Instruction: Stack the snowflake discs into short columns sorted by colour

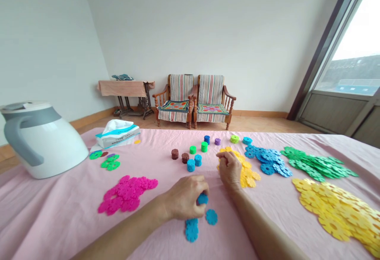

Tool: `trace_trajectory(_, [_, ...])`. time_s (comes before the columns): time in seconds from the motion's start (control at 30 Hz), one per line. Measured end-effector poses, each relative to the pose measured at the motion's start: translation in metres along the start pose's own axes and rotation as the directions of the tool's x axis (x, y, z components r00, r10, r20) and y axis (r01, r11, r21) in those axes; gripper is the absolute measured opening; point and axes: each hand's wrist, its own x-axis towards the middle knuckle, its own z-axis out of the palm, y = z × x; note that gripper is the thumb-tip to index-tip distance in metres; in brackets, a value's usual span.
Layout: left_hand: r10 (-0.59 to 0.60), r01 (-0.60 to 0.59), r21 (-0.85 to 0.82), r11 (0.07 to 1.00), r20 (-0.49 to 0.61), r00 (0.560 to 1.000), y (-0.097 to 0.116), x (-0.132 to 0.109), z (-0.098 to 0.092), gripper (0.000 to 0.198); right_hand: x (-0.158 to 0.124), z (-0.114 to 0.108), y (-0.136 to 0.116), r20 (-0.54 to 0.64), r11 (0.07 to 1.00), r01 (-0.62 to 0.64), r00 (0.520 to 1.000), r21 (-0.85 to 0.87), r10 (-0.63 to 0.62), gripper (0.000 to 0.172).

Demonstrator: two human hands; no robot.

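My left hand [187, 197] is closed around light blue flower-shaped plastic discs [202, 199], gripped between thumb and fingers. Below it on the cloth lie a few more blue discs [192, 230], with one single blue disc [211, 217] apart at their right. My right hand [230, 169] has its fingers curled in beside the smaller pile of yellow discs [247, 173]; whether anything is between the fingertips is hidden. Ahead of my hands stand short stacks of discs: light blue [191, 165], brown [175, 154], bright green [204, 147], dark blue [207, 139] and purple [217, 141].
A pink cloth [166, 141] covers the table. Magenta discs [127, 194] lie left; blue [270, 161], green [317, 163] and larger yellow piles [341, 208] lie right. At the left are a white kettle-like jug [56, 145] and a tissue pack [118, 135]. Two chairs [194, 101] stand beyond.
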Motion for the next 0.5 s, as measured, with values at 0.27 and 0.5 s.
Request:
trace_trajectory(0.27, [-0.21,0.196,-0.079,0.977,-0.274,0.938,-0.051,0.039,-0.039,0.02,0.0,0.001,0.0,0.004,1.0,0.006,1.0,0.011,-0.006,0.029])
trace_trajectory(0.5, [-0.197,0.208,0.04,0.977,-0.181,0.963,-0.066,0.066,-0.039,0.023,0.001,0.0,-0.002,0.009,0.999,-0.006,1.0,0.041,0.005,0.028])
